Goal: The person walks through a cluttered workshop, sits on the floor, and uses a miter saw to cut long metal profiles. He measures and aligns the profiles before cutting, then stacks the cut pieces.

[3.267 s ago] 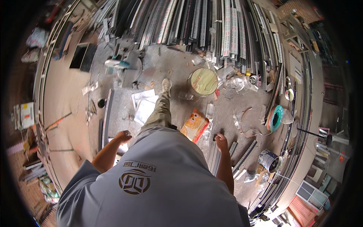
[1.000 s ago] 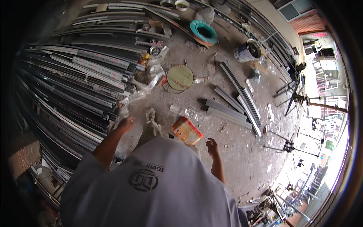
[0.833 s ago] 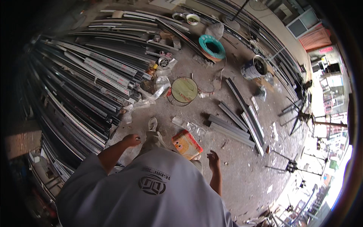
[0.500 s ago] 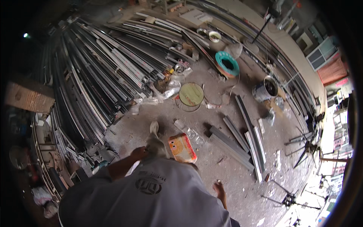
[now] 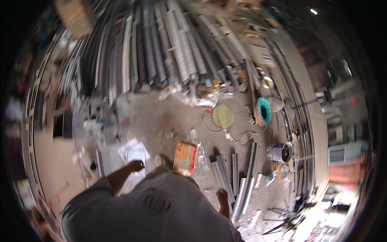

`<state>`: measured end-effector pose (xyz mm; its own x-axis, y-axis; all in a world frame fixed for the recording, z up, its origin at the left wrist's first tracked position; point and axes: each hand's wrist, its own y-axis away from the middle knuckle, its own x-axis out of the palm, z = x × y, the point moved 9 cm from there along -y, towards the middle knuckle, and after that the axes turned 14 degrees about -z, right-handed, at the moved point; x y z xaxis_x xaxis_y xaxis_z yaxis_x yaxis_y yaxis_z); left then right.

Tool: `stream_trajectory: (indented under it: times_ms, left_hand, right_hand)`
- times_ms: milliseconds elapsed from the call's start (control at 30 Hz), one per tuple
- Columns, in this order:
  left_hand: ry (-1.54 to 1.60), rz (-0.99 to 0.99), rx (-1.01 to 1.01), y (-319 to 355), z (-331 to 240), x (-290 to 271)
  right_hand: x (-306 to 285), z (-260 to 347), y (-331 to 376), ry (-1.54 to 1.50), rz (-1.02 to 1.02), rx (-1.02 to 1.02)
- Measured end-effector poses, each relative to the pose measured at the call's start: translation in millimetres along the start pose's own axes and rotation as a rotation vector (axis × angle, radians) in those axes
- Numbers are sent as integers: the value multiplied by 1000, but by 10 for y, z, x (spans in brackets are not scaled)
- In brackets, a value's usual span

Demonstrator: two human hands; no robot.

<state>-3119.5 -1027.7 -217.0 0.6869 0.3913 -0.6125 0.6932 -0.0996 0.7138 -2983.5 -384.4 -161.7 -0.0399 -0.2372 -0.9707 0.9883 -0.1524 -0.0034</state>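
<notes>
My left hand (image 5: 136,165) is out in front to the left, its fingers curled round a small dark thing that I cannot make out. Just beyond and beneath it, white sheets of paper (image 5: 131,148) lie on the floor. My right hand (image 5: 222,196) hangs low on the right, smeared by motion, so its fingers do not show clearly. It appears close above grey metal profiles (image 5: 225,177), though contact cannot be told. An orange and red rectangular box or tin (image 5: 180,159) lies between the hands, in front of my shoe (image 5: 159,160).
Long metal profiles (image 5: 141,52) are stacked across the far floor. A round yellowish-green disc (image 5: 222,116), a teal coil (image 5: 264,111) and a bucket (image 5: 278,152) stand to the right. Dark tripod-like legs (image 5: 284,224) are at lower right. A blurred teal tool (image 5: 93,124) sits at left.
My view has swung to the left, so the floor items appear shifted and turned. The white papers have come into full view, and my left arm reaches farther out from my body.
</notes>
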Motion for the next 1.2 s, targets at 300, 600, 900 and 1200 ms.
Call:
stream_trajectory:
  times_ms: [300,600,900,1200]
  left_hand:
    - [429,-268,-458,1080,546,-82]
    - [561,-382,-515,1222,238,484]
    - [750,-461,-770,1181,-950,570]
    - [687,-555,-611,1180,-1521,161]
  right_hand:
    - [253,916,-1550,-650,348,159]
    - [642,-118,-1346,-463,680,225]
    - [1389,-932,-2881,-300,932,216]
    - [1096,-291,-4765,-798,474,398]
